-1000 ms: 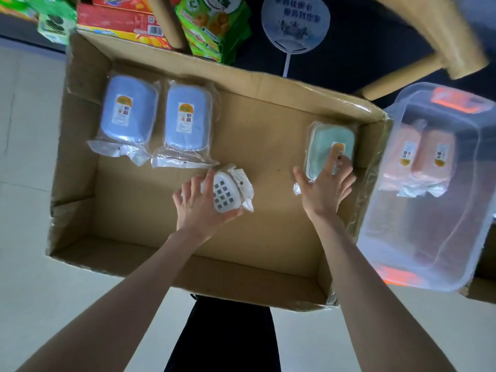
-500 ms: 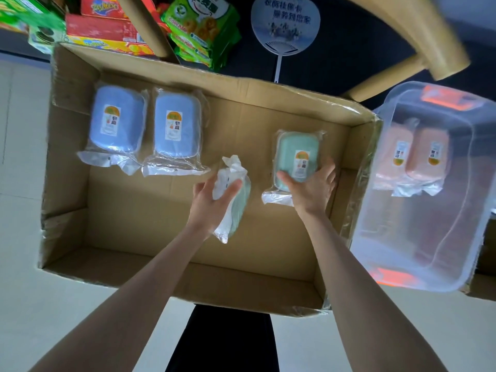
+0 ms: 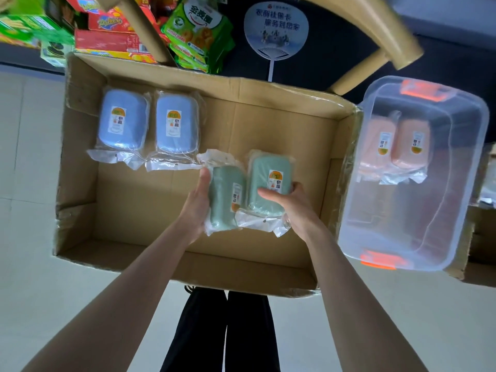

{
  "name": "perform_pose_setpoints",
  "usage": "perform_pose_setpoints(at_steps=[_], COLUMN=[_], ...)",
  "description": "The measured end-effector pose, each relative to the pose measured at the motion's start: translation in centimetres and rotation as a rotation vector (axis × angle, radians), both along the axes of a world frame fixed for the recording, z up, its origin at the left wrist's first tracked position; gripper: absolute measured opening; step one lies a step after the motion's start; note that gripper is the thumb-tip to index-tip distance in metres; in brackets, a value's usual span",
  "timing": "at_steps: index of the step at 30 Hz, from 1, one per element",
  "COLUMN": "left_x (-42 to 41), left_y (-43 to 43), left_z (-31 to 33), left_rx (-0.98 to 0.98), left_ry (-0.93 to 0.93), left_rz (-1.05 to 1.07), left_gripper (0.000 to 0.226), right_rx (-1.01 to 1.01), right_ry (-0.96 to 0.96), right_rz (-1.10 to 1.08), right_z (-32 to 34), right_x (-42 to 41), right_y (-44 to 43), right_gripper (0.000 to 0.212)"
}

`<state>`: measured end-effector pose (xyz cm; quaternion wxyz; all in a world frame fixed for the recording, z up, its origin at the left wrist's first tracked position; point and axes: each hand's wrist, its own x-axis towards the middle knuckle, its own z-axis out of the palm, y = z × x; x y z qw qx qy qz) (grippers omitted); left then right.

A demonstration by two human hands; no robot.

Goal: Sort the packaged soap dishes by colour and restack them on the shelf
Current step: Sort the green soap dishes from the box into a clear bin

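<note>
Cardboard box (image 3: 77,170) fills the middle of my head-camera view, open side up on a pale tiled floor (image 3: 26,291). At centre frame the person holds two wrapped green dishes side by side, edges meeting. The left hand (image 3: 196,208) has its grip clamped on the left green soap dish (image 3: 225,200), thumb at the upper left corner, fingers hidden behind it. That dish stands tilted on its long edge, label turned toward the right. The right hand (image 3: 292,208) has its grip clamped on the right green soap dish (image 3: 265,181), thumb laid across the lid below the label, fingers wrapped round the right side. This dish faces up, its loose wrapper tail pointing to the lower edge of the frame. I cannot tell from here whether either green dish touches the box bottom. In the upper left of the box a blue soap dish (image 3: 122,120) and a second blue soap dish (image 3: 175,123) lie flat, labels up, just beside each other. At the right of the frame a clear plastic bin (image 3: 442,210) with orange latches (image 3: 378,260) sits just beside the box's right wall. It holds a pink soap dish (image 3: 375,140) and a second pink soap dish (image 3: 410,142) next to each other at its upper end. Along the top edge I see green snack packets (image 3: 198,30), a round paper fan (image 3: 276,30) and wooden chair legs (image 3: 142,28).
</note>
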<state>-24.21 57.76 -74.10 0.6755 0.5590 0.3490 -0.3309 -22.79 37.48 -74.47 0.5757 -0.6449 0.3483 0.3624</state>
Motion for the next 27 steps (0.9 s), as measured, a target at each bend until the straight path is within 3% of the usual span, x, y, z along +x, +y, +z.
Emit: perform_pose_setpoints(at_steps=[5,10,13,16,21,27], left_x=[-1.1,-2.1,-2.1,-2.0,-2.3,-5.7], left_y=[0.5,-1.2,-3.2,-6.3,-12.6,-22.9], left_z=[4.0,9.8,13.4,17.0,22.2,27.2], left_rx=[-0.154,-0.224,-0.139,-0.031,-0.108,-0.082], left_ry=[-0.018,-0.128,-0.155,-0.202,-0.34,-0.532], left_rz=[-0.117,-0.187,-0.201,-0.202,-0.252,-0.371], left_gripper=[0.072,0.056,0.082,0.097,0.058,0.05], right_rx=[0.111,0.038,-0.052,-0.157,-0.259,-0.27], right_ry=[-0.113,-0.265,-0.345,-0.38,-0.445,-0.643], right_rz=[-0.032,-0.11,-0.136,-0.197,-0.316,-0.385], right_z=[4.2,10.2,14.2,18.1,23.9,29.5], right_x=[-2.4,-4.7,-5.9,-7.2,-9.9,-16.3], right_y=[-0.5,-2.1,-4.0,-6.8,-12.6,-22.1], right_gripper=[0.065,0.045,0.031,0.047,0.048,0.026])
